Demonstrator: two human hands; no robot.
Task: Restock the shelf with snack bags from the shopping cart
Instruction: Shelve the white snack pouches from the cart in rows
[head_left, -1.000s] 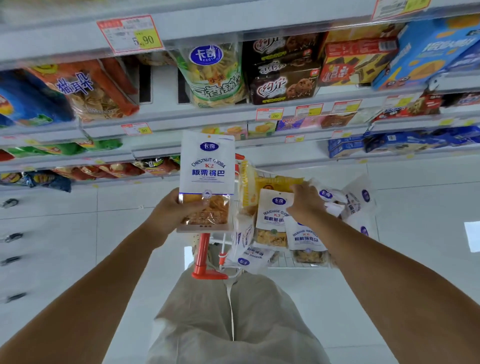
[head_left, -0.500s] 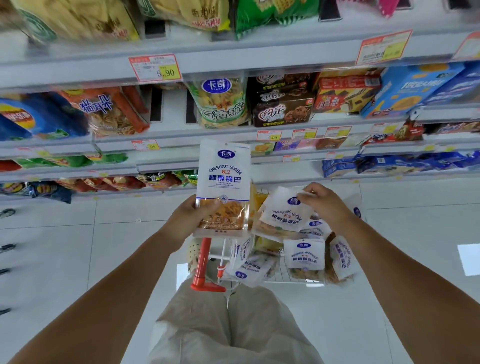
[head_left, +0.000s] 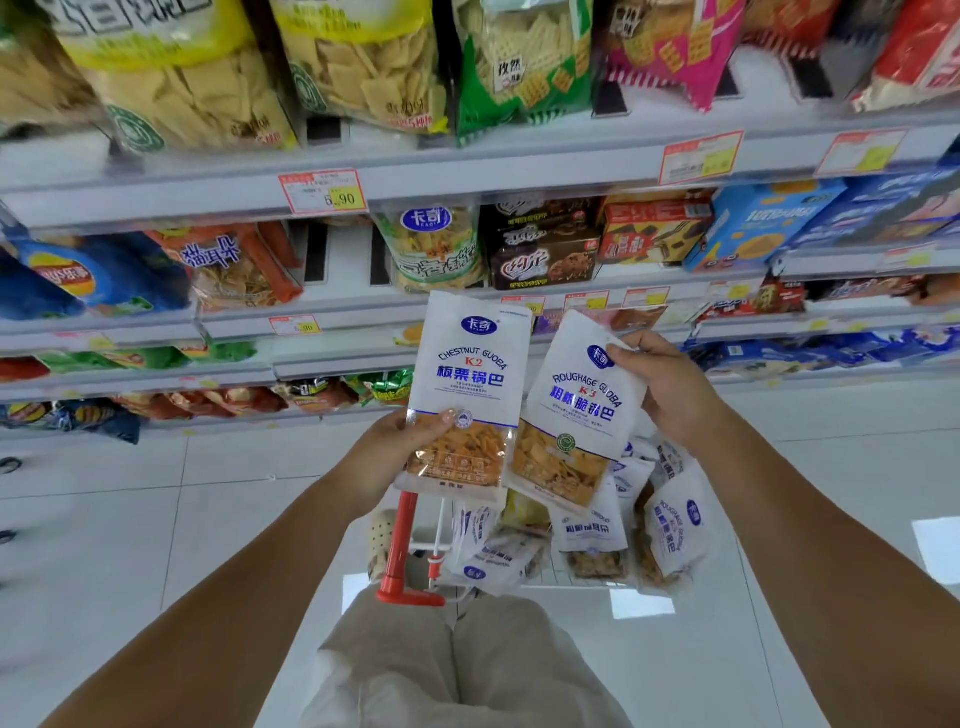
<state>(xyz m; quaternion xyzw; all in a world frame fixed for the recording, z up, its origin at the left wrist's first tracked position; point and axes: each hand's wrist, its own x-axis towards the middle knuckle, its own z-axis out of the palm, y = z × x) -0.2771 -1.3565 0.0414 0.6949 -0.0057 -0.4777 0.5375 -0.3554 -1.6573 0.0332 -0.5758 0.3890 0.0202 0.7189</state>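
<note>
Head view: the left hand (head_left: 387, 452) pinches the chestnut bag (head_left: 467, 379) by its lower edge. The right hand (head_left: 670, 389) grips the roughage bag (head_left: 571, 415) at its top corner. Both are above the shopping cart (head_left: 397, 545) (more bags inside). They should go upright, one at a time, onto the shelf (head_left: 374, 312).

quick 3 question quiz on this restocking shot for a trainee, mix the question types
1. True or false: the left hand grips the Chestnut Guoba K2 bag at its lower part.
2. Which does the right hand hold? A) Roughage Guoba K3 bag B) blue crisp bag C) biscuit box
3. Fill in: more white bags lie in the ____ below both hands.
Key: 1 true; 2 A; 3 shopping cart.
</note>
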